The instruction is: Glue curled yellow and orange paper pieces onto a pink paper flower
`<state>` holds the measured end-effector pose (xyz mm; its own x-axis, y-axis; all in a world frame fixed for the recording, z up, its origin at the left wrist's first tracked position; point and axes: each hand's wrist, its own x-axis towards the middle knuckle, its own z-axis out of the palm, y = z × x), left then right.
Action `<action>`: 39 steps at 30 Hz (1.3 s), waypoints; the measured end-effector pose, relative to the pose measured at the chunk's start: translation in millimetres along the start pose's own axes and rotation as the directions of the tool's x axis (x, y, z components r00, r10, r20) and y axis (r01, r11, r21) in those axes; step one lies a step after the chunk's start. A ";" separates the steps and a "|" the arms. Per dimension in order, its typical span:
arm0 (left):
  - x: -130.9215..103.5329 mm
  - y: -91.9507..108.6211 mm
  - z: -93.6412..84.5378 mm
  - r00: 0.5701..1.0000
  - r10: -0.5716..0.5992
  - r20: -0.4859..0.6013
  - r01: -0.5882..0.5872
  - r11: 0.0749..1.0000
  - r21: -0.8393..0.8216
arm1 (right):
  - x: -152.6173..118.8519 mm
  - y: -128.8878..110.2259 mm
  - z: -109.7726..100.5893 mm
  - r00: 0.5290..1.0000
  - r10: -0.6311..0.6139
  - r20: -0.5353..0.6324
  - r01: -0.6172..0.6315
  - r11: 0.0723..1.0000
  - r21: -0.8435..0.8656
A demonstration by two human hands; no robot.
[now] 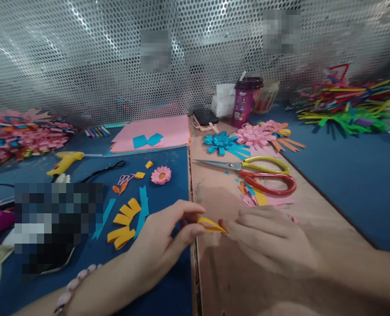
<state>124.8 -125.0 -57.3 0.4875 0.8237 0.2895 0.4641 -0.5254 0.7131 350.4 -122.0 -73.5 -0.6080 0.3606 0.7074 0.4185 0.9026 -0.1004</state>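
Between my two hands is a yellow paper strip (212,225), bent into a narrow loop that tapers to a point on the right. My left hand (171,232) pinches its left end between thumb and fingers. The fingertips of my right hand (270,239) are closed on the pointed end. Left of my left hand lie several yellow folded paper loops (126,219) in a curve, along with blue paper strips (143,206). Beyond my right hand, scissors (242,166) with yellow and red handles rest on the brown board (234,281), near paper scraps (255,198).
Pink paper sheets (162,127) lie at the back, beside paper flowers (221,142) and a purple cup (245,101). A yellow glue gun (66,162) is on the left. Colourful strips (349,101) are piled far right. A perforated metal panel (116,57) stands behind the table.
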 end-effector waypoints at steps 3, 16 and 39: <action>1.9 5.1 0.8 0.991 -0.010 0.131 0.015 0.999 -0.035 | 0.4 2.4 -1.1 0.998 -0.065 0.011 0.065 0.998 0.007; 2.8 5.2 -0.1 0.958 -0.028 0.286 0.040 0.999 -0.037 | 0.5 4.0 -4.7 0.992 -0.111 0.063 0.112 0.994 -0.010; 2.7 5.4 0.3 0.954 -0.005 0.299 -0.004 1.000 0.027 | -2.2 4.9 -1.5 0.988 -0.128 0.089 0.126 0.992 0.023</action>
<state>128.8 -125.7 -52.9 0.6845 0.7244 0.0819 0.4824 -0.5342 0.6942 354.8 -118.7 -74.4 -0.7139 0.2619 0.6494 0.3231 0.9460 -0.0264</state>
